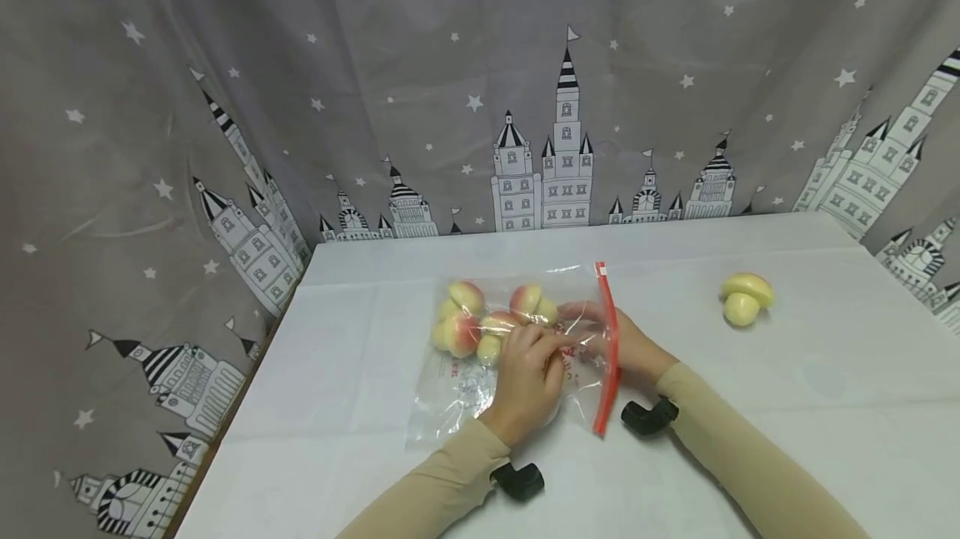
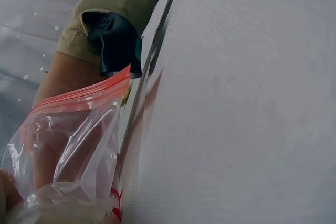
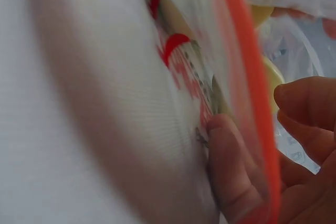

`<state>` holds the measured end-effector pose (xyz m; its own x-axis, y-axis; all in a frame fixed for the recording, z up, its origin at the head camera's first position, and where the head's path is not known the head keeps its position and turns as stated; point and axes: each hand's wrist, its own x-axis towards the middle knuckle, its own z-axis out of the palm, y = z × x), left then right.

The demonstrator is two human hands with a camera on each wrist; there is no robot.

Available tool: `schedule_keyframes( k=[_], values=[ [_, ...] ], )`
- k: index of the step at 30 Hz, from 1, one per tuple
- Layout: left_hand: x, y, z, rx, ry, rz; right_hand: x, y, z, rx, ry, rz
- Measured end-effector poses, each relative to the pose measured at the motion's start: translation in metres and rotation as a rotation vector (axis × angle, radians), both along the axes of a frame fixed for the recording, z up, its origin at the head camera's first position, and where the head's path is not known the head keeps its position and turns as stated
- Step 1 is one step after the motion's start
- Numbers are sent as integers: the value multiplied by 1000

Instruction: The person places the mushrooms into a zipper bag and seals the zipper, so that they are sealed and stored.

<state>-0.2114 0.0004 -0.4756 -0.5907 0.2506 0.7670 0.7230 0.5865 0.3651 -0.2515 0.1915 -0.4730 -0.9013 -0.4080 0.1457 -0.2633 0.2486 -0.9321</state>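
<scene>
A clear plastic zip bag [image 1: 442, 406] with a red zip edge [image 1: 606, 356] lies on the white table, its mouth facing right. Several toy mushrooms [image 1: 462, 334], yellow with red-blushed caps, are inside toward its far left part. My left hand [image 1: 528, 372] grips the bag's upper film from outside, close beside the mushrooms. Through the mouth, my right hand [image 3: 304, 166] reaches inside the bag, thumb and fingers spread apart with nothing between them. Its fingertips are right by a yellow mushroom [image 3: 272, 80]. The film partly blurs the right hand in the head view.
Another toy mushroom [image 1: 746, 297], yellow, lies outside the bag on the right part of the white table [image 1: 825, 422]. A grey curtain [image 1: 450, 64] printed with castles and stars hangs behind and along the left side. Dark wrist-worn devices [image 1: 649, 417] sit at both cuffs.
</scene>
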Motion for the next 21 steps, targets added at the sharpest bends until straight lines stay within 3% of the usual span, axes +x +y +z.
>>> schedule_keyframes(
  k=[3, 7, 10, 15, 21],
  values=[
    [1, -1, 1, 3, 25, 1, -4, -2, 1, -20, -62, 25],
    [1, -1, 2, -3, 20, 0, -8, -6, 2, 44, -64, 31],
    [2, -1, 2, -10, 0, 0, -10, -8, 1, 92, -3, 51],
    [4, -2, 4, -12, -16, -5, -16, -10, -1, 56, 31, 112],
    [4, -2, 4, -15, -16, -3, -12, -9, 1, 85, -22, 74]
  ],
)
